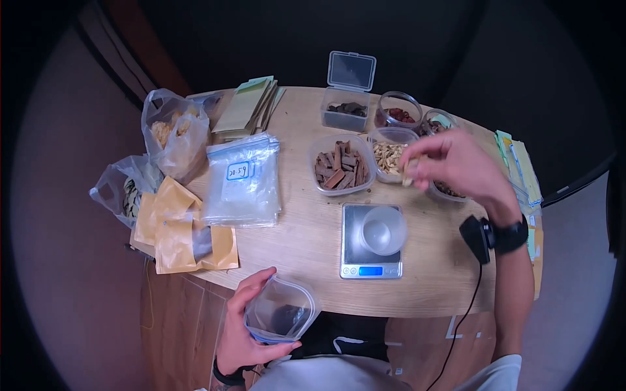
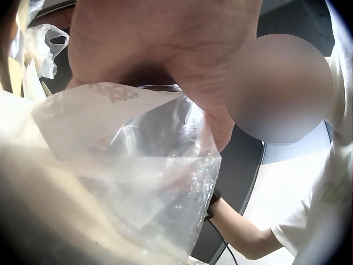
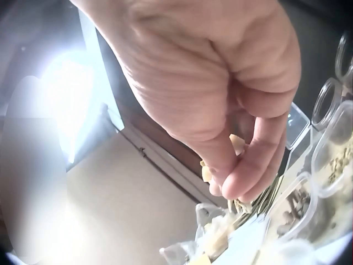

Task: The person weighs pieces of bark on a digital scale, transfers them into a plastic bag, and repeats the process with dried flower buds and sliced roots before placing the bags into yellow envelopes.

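Note:
My right hand [image 1: 456,166] pinches a few pale yellowish dried pieces [image 3: 207,172] between thumb and fingers, over the edge of a clear tub of pale dried slices [image 1: 387,156]. My left hand [image 1: 236,332] grips a clear zip bag [image 1: 264,313] near the table's front edge, its mouth spread wide. Something dark shows through the bag. In the left wrist view the bag's clear side [image 2: 138,187] hides most of the fingers. On a digital scale [image 1: 352,241] with a lit display stands a translucent round cup [image 1: 385,230], its inside bare.
A tub of brown bark pieces [image 1: 338,171] sits behind the scale. Farther back are a lidded box of dark pieces [image 1: 345,116] and a jar of red dried fruit [image 1: 399,112]. Stacked zip bags [image 1: 244,189], kraft pouches [image 1: 186,228] and plastic bags [image 1: 179,143] lie left; a cable [image 1: 471,306] hangs right.

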Demonstrator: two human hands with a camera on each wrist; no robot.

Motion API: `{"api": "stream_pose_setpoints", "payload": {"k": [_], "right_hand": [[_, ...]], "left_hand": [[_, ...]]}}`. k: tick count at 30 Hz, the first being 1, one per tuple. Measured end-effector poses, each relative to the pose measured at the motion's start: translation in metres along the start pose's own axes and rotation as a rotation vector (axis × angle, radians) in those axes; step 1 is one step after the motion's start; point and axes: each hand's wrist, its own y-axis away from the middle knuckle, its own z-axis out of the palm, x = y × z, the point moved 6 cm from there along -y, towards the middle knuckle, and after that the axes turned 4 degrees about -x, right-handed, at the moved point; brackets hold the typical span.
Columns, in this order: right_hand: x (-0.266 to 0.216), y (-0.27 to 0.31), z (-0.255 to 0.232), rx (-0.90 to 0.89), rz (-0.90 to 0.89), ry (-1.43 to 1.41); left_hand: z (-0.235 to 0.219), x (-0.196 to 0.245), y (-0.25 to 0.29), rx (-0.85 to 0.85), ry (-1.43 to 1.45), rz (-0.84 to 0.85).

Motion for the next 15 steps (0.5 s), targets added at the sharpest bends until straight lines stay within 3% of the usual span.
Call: {"api": "stream_pose_setpoints", "payload": {"k": [4,9,15], "right_hand": [[-0.013,0.019,0.04,-0.096,-0.016,0.153],[-0.01,0.02,0.057,0.0,-0.087,0.312],[-0.001,0.019,0.067,0.03,-0.125,0.447]], "left_hand": [[0.005,0.0,-0.003,0.0,0.038,0.031],[0.003,0.004,-0.003,0.015,0.025,0.051],[-0.01,0.008,-0.004,0.248,-0.036,-0.022]]}}
